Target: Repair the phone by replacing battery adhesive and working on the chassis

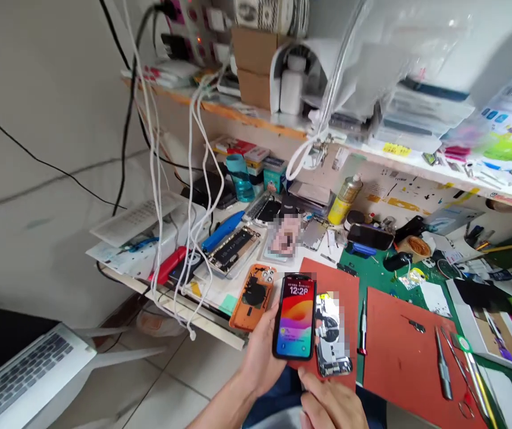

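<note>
A smartphone point(294, 316) with a lit screen, its clock reading 12:28, rests in my left hand point(262, 348), which grips it by the left side and lower edge. Just below its bottom edge is my right hand point(331, 402), index finger stretched toward the phone and the other fingers loosely curled, with nothing visible in it. To the phone's right, an opened phone point(328, 339) with bare inner parts lies on a red mat point(349, 286). An orange phone back housing point(253, 296) lies to the left.
A second red mat point(399, 333) carries tweezers point(443, 363) and other tools. Another opened phone point(233, 247) lies farther back. White cables point(191, 149) hang from the shelf point(220, 107) at left. A spray can point(345, 199) stands behind; a laptop point(28, 381) is at lower left.
</note>
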`<state>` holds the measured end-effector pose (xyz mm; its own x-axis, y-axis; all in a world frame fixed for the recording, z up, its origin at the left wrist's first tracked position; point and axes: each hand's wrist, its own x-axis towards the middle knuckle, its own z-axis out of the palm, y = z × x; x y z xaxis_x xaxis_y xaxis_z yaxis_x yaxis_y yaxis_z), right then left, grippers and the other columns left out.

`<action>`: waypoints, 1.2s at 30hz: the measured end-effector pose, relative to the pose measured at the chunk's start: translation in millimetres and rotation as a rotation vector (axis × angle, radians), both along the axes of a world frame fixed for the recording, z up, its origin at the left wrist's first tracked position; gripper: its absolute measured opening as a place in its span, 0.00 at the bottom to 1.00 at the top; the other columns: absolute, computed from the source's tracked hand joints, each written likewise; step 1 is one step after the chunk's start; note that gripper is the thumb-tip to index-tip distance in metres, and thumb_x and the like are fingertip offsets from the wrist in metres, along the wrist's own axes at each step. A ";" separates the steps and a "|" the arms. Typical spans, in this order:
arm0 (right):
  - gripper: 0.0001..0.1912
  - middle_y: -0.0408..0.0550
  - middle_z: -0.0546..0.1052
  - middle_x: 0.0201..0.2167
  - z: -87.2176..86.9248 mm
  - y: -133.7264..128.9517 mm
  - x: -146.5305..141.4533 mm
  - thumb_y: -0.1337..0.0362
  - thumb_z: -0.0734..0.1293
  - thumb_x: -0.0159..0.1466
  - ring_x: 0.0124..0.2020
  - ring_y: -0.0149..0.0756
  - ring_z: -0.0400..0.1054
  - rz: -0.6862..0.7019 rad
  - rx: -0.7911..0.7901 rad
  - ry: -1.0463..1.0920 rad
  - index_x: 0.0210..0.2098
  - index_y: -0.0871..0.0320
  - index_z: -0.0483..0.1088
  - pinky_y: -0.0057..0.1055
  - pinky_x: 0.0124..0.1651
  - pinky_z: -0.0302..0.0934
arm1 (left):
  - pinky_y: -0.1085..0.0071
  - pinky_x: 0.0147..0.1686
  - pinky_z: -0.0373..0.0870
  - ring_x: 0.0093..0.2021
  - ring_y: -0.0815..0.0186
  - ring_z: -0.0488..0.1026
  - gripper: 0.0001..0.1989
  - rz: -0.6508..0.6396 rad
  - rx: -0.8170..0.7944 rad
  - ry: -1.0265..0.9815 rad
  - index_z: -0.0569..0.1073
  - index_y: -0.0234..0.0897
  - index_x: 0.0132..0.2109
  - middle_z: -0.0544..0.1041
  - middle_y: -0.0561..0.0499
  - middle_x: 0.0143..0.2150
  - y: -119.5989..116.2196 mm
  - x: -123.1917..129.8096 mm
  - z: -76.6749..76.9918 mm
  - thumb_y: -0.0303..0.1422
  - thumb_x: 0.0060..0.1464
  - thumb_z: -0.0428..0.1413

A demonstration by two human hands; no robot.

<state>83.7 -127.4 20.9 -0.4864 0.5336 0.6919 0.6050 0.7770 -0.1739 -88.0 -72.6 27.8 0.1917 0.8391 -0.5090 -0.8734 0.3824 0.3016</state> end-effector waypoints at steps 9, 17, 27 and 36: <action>0.10 0.64 0.86 0.51 18.6 -1.7 8.6 0.71 0.62 0.74 0.38 0.44 0.83 0.066 -0.213 0.007 0.48 0.64 0.76 0.39 0.39 0.76 | 0.50 0.57 0.80 0.53 0.47 0.85 0.26 -0.034 0.083 0.013 0.73 0.40 0.70 0.86 0.42 0.57 5.8 11.6 11.7 0.39 0.68 0.62; 0.13 0.74 0.81 0.57 14.3 6.1 9.6 0.76 0.65 0.72 0.47 0.46 0.84 -0.093 -0.163 0.147 0.55 0.69 0.75 0.37 0.44 0.79 | 0.49 0.61 0.76 0.57 0.46 0.84 0.25 -0.095 0.122 -0.010 0.73 0.43 0.70 0.84 0.41 0.60 4.0 15.9 9.9 0.40 0.70 0.60; 0.10 0.59 0.86 0.41 17.1 -12.0 2.5 0.76 0.65 0.70 0.38 0.44 0.82 -0.136 -0.089 0.173 0.44 0.63 0.78 0.38 0.38 0.75 | 0.46 0.59 0.77 0.58 0.43 0.82 0.25 -0.130 0.195 -0.002 0.72 0.44 0.70 0.83 0.41 0.61 7.1 15.3 12.4 0.41 0.71 0.58; 0.12 0.63 0.84 0.50 24.0 -1.4 2.7 0.77 0.66 0.67 0.48 0.48 0.76 -0.096 -0.125 0.167 0.48 0.67 0.77 0.42 0.48 0.74 | 0.45 0.60 0.76 0.58 0.43 0.82 0.24 -0.170 0.184 0.015 0.74 0.40 0.68 0.83 0.39 0.61 2.8 16.6 12.4 0.44 0.71 0.57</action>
